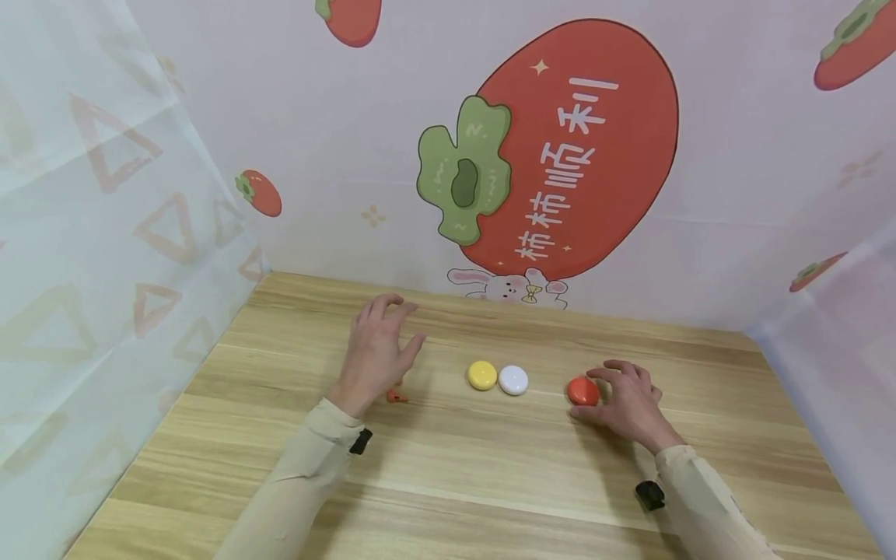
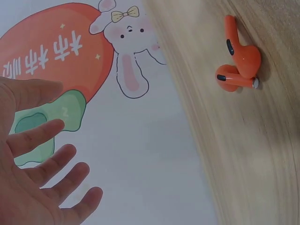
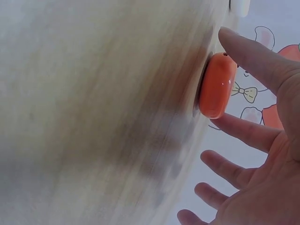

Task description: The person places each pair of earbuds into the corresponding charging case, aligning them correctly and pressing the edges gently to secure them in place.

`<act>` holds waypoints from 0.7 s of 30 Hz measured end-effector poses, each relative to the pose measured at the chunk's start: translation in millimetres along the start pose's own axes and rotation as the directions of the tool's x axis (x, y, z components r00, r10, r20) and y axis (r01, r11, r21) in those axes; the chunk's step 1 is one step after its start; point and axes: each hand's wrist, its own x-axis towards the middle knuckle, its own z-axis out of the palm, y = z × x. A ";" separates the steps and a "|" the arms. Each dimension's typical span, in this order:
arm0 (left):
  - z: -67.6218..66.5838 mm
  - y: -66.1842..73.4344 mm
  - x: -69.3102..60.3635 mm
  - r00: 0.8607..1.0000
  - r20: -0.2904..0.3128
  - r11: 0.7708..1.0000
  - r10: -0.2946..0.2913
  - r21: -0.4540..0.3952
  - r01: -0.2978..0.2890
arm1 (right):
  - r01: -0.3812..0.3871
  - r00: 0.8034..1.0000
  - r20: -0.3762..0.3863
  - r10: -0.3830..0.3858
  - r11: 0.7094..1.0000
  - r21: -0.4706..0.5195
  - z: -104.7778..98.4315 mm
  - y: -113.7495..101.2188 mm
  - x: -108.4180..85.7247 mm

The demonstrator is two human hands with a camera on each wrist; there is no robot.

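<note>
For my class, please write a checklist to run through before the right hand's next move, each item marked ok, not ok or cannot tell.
1. Red disc between the right hand's thumb and forefinger: ok.
2. Firm pinch on it: cannot tell.
3. Yellow disc and white disc apart from the red disc: ok.
4. Left hand empty: ok.
5. Orange earbuds put away: not ok, both lie on the table.

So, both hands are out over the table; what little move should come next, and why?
I'd have the right hand gently pinch the round red case. Its thumb and forefinger sit on either side of it, and the case rests on the table. The left hand holds nothing and is apart from the orange earbuds, so it could probably wait.
</note>
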 end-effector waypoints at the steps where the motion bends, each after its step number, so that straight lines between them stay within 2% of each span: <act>1: -0.7 -0.4 -0.2 1.000 -0.005 1.000 0.000 -0.005 0.000 | 0.003 1.000 0.002 -0.003 1.000 -0.001 0.0 -0.1 -0.2; 21: 1.8 0.9 -1.4 1.000 -0.017 1.000 0.006 -0.020 -0.006 | 0.031 0.999 -0.011 -0.031 1.000 0.004 5.5 7.2 1.9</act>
